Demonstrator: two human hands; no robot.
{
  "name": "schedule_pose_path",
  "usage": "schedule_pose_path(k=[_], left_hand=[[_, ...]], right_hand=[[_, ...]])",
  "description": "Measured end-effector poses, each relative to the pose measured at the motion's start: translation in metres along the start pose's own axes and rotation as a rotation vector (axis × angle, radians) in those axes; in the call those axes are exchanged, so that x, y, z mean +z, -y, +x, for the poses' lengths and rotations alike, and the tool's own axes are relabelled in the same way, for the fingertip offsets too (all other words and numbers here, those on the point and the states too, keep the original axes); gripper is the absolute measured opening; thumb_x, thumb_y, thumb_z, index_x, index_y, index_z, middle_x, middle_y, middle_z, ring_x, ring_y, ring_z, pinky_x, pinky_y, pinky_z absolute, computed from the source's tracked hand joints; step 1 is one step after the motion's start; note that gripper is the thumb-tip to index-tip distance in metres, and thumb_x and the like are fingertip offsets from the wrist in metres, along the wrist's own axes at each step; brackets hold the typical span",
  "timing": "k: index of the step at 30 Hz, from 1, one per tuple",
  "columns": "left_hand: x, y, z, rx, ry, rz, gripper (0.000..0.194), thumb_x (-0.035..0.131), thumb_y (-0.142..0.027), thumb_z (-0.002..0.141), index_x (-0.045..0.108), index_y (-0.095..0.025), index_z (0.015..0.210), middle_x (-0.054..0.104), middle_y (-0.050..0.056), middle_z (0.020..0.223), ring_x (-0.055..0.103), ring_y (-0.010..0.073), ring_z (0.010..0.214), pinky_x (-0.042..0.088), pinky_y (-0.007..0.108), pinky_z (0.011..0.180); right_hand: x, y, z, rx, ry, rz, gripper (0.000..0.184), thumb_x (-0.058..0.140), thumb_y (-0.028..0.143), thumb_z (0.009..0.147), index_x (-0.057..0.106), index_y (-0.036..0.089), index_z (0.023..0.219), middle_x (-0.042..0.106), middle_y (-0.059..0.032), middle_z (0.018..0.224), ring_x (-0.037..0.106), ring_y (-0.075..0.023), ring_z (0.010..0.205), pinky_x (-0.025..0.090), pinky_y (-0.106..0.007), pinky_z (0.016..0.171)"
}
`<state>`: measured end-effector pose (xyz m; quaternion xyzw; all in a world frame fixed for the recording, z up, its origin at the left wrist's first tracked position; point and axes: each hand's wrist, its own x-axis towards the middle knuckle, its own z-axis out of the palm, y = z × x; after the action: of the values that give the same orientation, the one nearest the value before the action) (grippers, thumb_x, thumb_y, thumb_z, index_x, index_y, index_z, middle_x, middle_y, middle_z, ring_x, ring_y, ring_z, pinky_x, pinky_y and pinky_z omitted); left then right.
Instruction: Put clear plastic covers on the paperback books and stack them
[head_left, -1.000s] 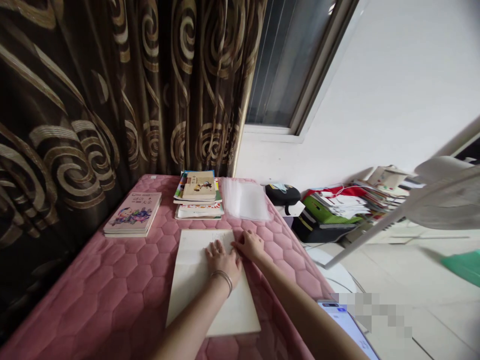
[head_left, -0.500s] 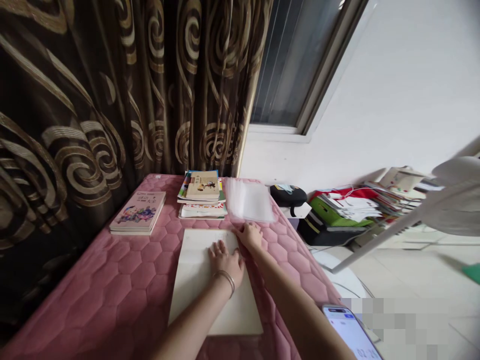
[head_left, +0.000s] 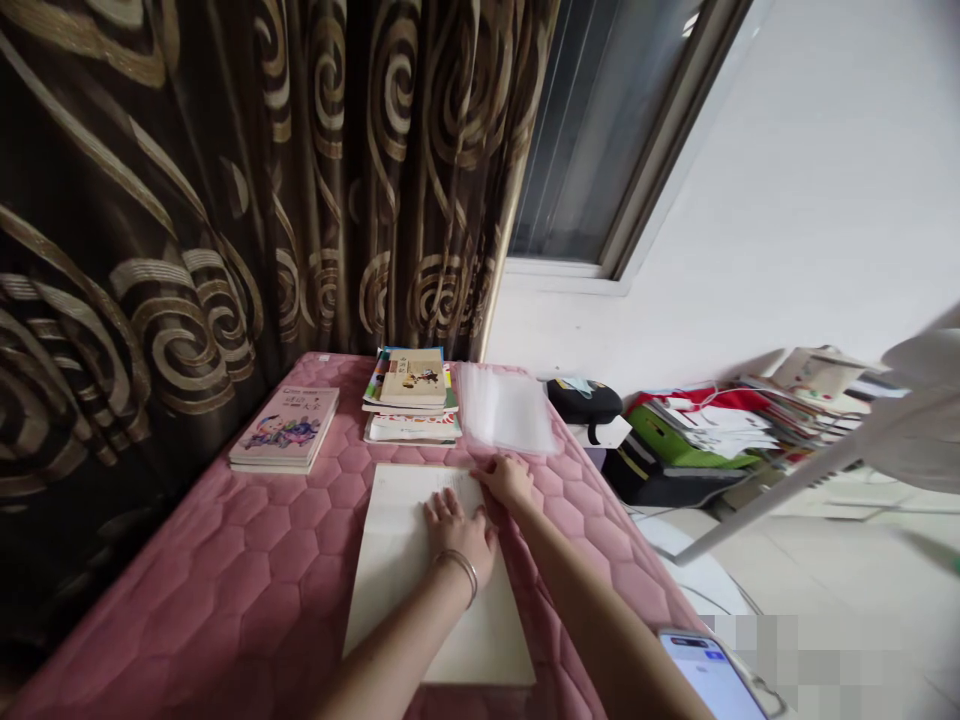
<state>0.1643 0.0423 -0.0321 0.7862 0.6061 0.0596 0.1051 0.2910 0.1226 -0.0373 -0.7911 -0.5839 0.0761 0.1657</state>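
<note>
A book with pale, almost blank pages lies flat before me on the pink quilted mattress, small faint print near its far edge. My left hand, a bracelet at its wrist, rests on the page with fingers spread and holds nothing. At the book's far right corner, my right hand has its fingers bent together on the edge in a pinch. Past the hands lie clear plastic sheets, and beside them a stack of books. Further left sits another pile of books with a pink cover.
A phone lies at the mattress's right edge. To the right are a black case, a green box with papers, and a white lamp. A patterned curtain hangs behind the bed.
The whole view has shifted slightly, so everything appears a little further right and lower. Both hands keep nearly the same places on the book.
</note>
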Motion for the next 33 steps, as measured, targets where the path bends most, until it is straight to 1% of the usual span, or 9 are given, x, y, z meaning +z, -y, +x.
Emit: schedule_pose_path(k=[5,9,15,19,22,24,28,30,33], left_hand=[[-0.004,0.001,-0.001,0.007,0.017,-0.022,0.046,0.036,-0.047,0.087,0.057,-0.029,0.124,0.038,0.010,0.146,0.029,0.0395,0.134,0.016,0.059,0.106],[-0.004,0.000,-0.002,0.003,0.009,0.001,0.049,0.037,-0.047,0.087,0.055,-0.023,0.126,0.040,0.015,0.144,0.031,0.0384,0.133,0.018,0.058,0.106],[-0.004,0.010,0.009,0.016,-0.059,-0.002,0.052,0.036,-0.039,0.087,0.048,-0.013,0.130,0.041,0.018,0.143,0.034,0.0308,0.132,0.021,0.053,0.109],[-0.017,0.048,0.027,0.075,-0.018,0.002,0.054,0.034,-0.039,0.088,0.043,-0.016,0.136,0.031,0.011,0.150,0.034,0.0294,0.133,0.013,0.055,0.112],[-0.029,0.090,0.035,0.045,0.003,0.020,0.051,0.035,-0.035,0.088,0.042,-0.023,0.137,0.033,0.004,0.150,0.029,0.0250,0.136,0.017,0.052,0.112],[-0.035,0.113,0.037,0.003,0.003,0.029,0.053,0.036,-0.033,0.087,0.039,-0.021,0.139,0.033,0.007,0.150,0.028,0.0263,0.137,0.017,0.056,0.111],[-0.037,0.129,0.035,0.002,0.005,0.041,0.051,0.036,-0.032,0.088,0.039,-0.024,0.138,0.034,0.004,0.150,0.027,0.0262,0.137,0.010,0.059,0.111],[-0.035,0.126,0.034,-0.003,-0.020,0.061,0.050,0.035,-0.029,0.088,0.040,-0.024,0.138,0.034,0.002,0.150,0.026,0.0275,0.137,0.005,0.059,0.111],[-0.033,0.122,0.036,-0.013,-0.018,0.104,0.050,0.033,-0.022,0.088,0.043,-0.025,0.137,0.034,0.000,0.150,0.025,0.0302,0.137,0.000,0.061,0.110]], right_hand=[[0.002,0.010,-0.002,-0.114,-0.058,0.001,0.023,0.057,0.030,0.083,0.066,0.014,0.096,0.064,-0.0138,0.105,0.054,-0.0257,0.102,0.039,-0.034,0.085],[0.003,0.002,-0.021,-0.312,-0.001,0.039,0.031,0.053,0.017,0.083,0.065,0.023,0.111,0.062,-0.0038,0.120,0.050,-0.0195,0.110,0.036,-0.027,0.094],[0.009,-0.011,-0.035,-0.356,0.080,0.015,0.036,0.047,0.030,0.091,0.056,0.036,0.125,0.051,0.0032,0.137,0.040,-0.0237,0.127,0.040,-0.040,0.096],[0.009,-0.010,-0.033,-0.359,0.084,0.013,0.036,0.047,0.030,0.090,0.057,0.035,0.125,0.052,0.0028,0.136,0.041,-0.0228,0.127,0.040,-0.041,0.098],[0.005,-0.009,-0.033,-0.373,0.089,0.007,0.035,0.047,0.029,0.090,0.058,0.033,0.124,0.053,0.0021,0.135,0.041,-0.0214,0.127,0.038,-0.038,0.100],[-0.001,-0.007,-0.032,-0.382,0.109,-0.023,0.035,0.047,0.027,0.090,0.058,0.033,0.123,0.052,0.0017,0.136,0.041,-0.0220,0.126,0.039,-0.039,0.098],[-0.012,0.021,-0.035,-0.381,0.165,-0.095,0.031,0.052,0.014,0.083,0.066,0.020,0.110,0.055,-0.0093,0.131,0.041,-0.0297,0.126,0.038,-0.043,0.097],[-0.008,0.047,-0.039,-0.392,0.153,-0.094,0.035,0.049,0.012,0.084,0.062,0.012,0.117,0.052,-0.0170,0.132,0.037,-0.0308,0.129,0.034,-0.045,0.101],[0.010,0.087,-0.048,-0.496,0.198,-0.052,0.045,0.043,0.025,0.091,0.045,0.020,0.136,0.046,-0.0106,0.141,0.035,-0.0223,0.133,0.030,-0.040,0.107]])
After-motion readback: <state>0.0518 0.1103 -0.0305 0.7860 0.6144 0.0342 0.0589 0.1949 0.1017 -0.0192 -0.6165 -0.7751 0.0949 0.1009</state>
